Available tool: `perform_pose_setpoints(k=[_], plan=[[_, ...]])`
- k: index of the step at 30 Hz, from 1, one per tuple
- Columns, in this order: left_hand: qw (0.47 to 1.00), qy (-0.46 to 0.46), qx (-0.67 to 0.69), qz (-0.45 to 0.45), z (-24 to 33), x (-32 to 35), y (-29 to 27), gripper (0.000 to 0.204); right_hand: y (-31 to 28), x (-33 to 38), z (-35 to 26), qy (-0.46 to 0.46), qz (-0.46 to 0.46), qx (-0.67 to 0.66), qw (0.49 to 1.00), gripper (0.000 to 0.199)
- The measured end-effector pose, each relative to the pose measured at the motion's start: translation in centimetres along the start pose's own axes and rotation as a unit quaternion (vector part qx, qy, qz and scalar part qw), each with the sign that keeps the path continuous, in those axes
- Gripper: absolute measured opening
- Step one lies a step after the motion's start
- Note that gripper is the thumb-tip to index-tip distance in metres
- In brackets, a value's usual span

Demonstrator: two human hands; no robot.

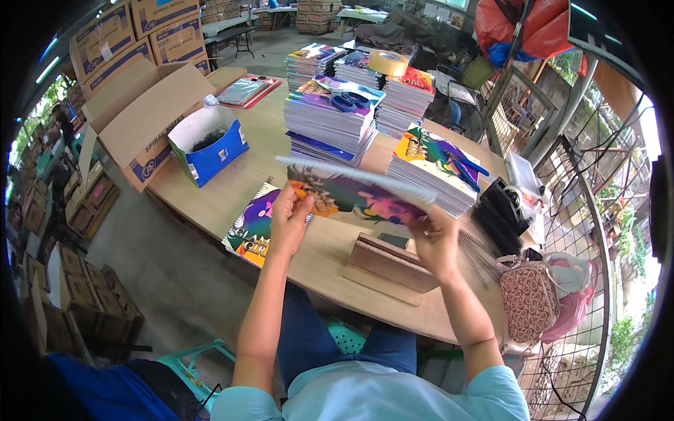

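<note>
Between my two hands a notebook with a colourful printed cover (361, 198) is held up over the table, tilted, its pale long edge away from me. My left hand (289, 219) grips its left end, thumb on the cover. At the right end my right hand (435, 237) has its fingers closed on the corner. Below my left hand lies a spiral-bound notebook (254, 226) with a purple and orange cover. A wooden stand (390, 265) sits on the table in front of me, near my right hand.
Beyond my hands rise stacks of notebooks (328, 121), with blue-handled scissors (345, 102) and a tape roll (388, 63) on top. A blue box (213, 153) and an open carton (144, 116) stand left. Black spiral coils (500, 216) and a patterned bag (530, 300) are at right.
</note>
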State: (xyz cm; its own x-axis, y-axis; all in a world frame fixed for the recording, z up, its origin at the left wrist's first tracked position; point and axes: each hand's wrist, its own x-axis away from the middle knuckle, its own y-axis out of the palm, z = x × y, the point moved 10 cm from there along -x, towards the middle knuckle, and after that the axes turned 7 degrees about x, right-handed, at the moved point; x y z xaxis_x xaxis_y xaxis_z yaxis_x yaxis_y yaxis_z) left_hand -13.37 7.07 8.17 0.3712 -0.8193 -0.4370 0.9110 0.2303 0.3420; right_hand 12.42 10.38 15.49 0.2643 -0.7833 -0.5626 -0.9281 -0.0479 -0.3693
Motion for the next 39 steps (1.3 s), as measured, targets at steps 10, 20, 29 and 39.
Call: perform_pose_setpoints(k=[10, 20, 29, 39], plan=[[0.996, -0.082, -0.036, 0.012, -8.1, 3.3, -2.7, 0.019, 2.1, 2.9, 2.5, 0.002, -0.041, 0.129, 0.991, 0.012], [0.991, -0.041, -0.031, -0.124, -10.6, 9.8, 7.7, 0.076, -3.1, 15.7, 12.4, 0.248, 0.093, -0.076, 0.961, 0.060], [0.919, 0.250, -0.306, 0.017, 1.3, 10.1, 11.1, 0.073, -12.4, 5.9, 19.5, 0.097, 0.045, 0.505, 0.857, 0.018], [0.859, 0.231, -0.389, -0.239, -0.3, 9.1, 23.4, 0.024, -11.9, 4.1, 15.7, -0.047, -0.039, 0.335, 0.940, 0.013]])
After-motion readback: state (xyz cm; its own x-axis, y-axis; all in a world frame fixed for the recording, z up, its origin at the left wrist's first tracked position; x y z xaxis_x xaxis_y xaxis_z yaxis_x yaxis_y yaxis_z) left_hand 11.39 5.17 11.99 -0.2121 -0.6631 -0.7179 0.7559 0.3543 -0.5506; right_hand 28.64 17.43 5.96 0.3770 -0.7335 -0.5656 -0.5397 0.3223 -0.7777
